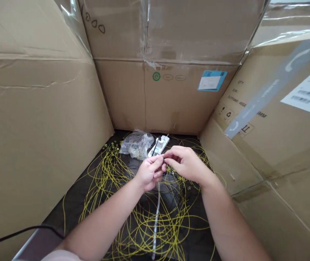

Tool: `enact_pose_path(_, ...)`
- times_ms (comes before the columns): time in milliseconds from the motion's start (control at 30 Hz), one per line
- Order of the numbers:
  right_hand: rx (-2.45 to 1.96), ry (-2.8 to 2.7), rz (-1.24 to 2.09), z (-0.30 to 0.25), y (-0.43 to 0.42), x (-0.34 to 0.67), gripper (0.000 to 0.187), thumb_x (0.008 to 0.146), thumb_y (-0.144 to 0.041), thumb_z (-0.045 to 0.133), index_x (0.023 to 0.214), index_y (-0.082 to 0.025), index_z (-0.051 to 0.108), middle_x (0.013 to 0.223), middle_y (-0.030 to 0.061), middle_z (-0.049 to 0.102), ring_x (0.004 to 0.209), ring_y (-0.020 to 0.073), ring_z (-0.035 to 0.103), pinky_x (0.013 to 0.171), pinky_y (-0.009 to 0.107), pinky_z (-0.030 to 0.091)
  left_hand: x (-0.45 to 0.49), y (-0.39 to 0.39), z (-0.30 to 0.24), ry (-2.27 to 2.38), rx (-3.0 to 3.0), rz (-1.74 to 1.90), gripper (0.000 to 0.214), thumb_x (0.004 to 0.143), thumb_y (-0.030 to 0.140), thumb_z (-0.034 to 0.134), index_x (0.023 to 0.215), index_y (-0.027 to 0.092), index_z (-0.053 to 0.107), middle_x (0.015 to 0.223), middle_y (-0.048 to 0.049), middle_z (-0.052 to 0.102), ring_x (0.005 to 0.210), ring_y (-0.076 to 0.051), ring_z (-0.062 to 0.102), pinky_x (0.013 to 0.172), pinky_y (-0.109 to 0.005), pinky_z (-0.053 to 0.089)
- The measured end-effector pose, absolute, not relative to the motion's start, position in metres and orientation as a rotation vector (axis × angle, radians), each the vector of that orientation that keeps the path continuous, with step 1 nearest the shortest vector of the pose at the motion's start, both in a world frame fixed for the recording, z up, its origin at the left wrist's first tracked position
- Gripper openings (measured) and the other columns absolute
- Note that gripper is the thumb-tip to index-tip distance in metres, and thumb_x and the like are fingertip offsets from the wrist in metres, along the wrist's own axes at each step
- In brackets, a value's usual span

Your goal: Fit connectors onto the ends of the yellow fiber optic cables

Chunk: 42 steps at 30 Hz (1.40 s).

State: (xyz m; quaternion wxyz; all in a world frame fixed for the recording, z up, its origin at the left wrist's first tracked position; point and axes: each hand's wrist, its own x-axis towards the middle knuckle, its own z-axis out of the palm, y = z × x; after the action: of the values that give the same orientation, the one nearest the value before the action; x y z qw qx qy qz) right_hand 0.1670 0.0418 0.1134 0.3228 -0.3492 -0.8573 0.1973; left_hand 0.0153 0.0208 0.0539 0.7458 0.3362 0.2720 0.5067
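Observation:
My left hand [150,173] and my right hand [185,163] meet fingertip to fingertip over the middle of the dark work surface. Both are closed in a pinch. Something small and dark shows between the fingertips, too small to name. Beneath and around the hands lies a loose tangle of thin yellow cables [141,221]. Just beyond the fingers is a white power strip [163,142] with a black plug or cord on it. Beside it, to the left, sits a crumpled clear plastic bag [135,144] with small items inside.
Large cardboard boxes wall in the surface: a left box [35,116], a back box [171,101] and a right box [269,145]. A white cord [156,221] runs toward me through the yellow cables. A black cable [21,231] crosses at the lower left.

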Motion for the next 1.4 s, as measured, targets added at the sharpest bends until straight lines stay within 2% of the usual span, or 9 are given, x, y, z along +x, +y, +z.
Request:
enact_pose_path(200,-0.828,-2.306,0.447,0.105,0.046,0.159,0.020,0.080,-0.009,0.051,0.085,-0.019,0.067,0.071,0.0021,0.060,0.067,0.0121,0.054,0.065,0.025,0.041,0.013,0.019,0.050,0.596,0.697,1.176,0.034,0.075,0.037,0.063,0.100,0.015,0.062,0.062,0.0030,0.051,0.035,0.002,0.027,0.032,-0.012,0.013)
enact_pose_path(467,-0.769,-2.336,0.402,0.103,0.046,0.160,0.019,0.081,-0.010,0.049,0.090,-0.018,0.065,0.075,0.0038,0.060,0.066,0.0121,0.053,0.062,0.025,0.042,0.014,0.019,0.048,0.680,0.740,1.257,0.031,0.068,0.036,0.070,0.088,0.013,0.065,0.061,-0.0006,0.061,0.032,-0.001,0.036,0.032,-0.014,0.017)
enact_pose_path(733,-0.701,-2.338,0.403,0.103,0.047,0.162,0.015,0.085,-0.014,0.048,0.084,-0.015,0.062,0.076,0.0043,0.057,0.069,0.0125,0.051,0.064,0.026,0.042,0.010,0.018,0.047,0.580,0.766,1.269,0.030,0.074,0.033,0.064,0.097,0.014,0.065,0.067,-0.0046,0.065,0.035,-0.004,0.042,0.032,-0.017,0.023)
enact_pose_path(1000,-0.725,-2.304,0.443,0.104,0.047,0.161,0.014,0.086,-0.012,0.044,0.078,-0.017,0.055,0.077,0.0042,0.055,0.069,0.0130,0.051,0.064,0.027,0.041,0.010,0.018,0.043,0.570,0.818,1.312,0.034,0.074,0.025,0.065,0.106,0.016,0.062,0.073,-0.0043,0.065,0.042,-0.007,0.050,0.036,-0.018,0.032)
enact_pose_path(1100,-0.713,-2.308,0.455,0.103,0.046,0.160,0.016,0.086,-0.012,0.042,0.078,-0.017,0.054,0.078,0.0042,0.055,0.069,0.0134,0.051,0.065,0.028,0.041,0.011,0.018,0.044,0.605,0.840,1.338,0.032,0.073,0.027,0.066,0.103,0.017,0.062,0.073,-0.0036,0.066,0.040,-0.006,0.048,0.035,-0.018,0.031)
enact_pose_path(1267,-0.737,-2.289,0.455,0.103,0.044,0.158,0.012,0.085,-0.011,0.044,0.080,-0.018,0.053,0.074,0.0030,0.055,0.067,0.0132,0.050,0.063,0.027,0.041,0.012,0.018,0.046,0.655,0.851,1.376,0.023,0.069,0.027,0.069,0.087,0.014,0.064,0.066,-0.0015,0.064,0.034,-0.001,0.034,0.034,-0.016,0.023)
enact_pose_path(1400,-0.738,-2.301,0.456,0.103,0.043,0.158,0.012,0.085,-0.012,0.043,0.079,-0.018,0.052,0.074,0.0032,0.054,0.067,0.0134,0.050,0.063,0.027,0.041,0.010,0.019,0.044,0.701,0.861,1.363,0.023,0.067,0.029,0.070,0.082,0.013,0.065,0.060,-0.0019,0.063,0.035,0.000,0.030,0.036,-0.016,0.019)
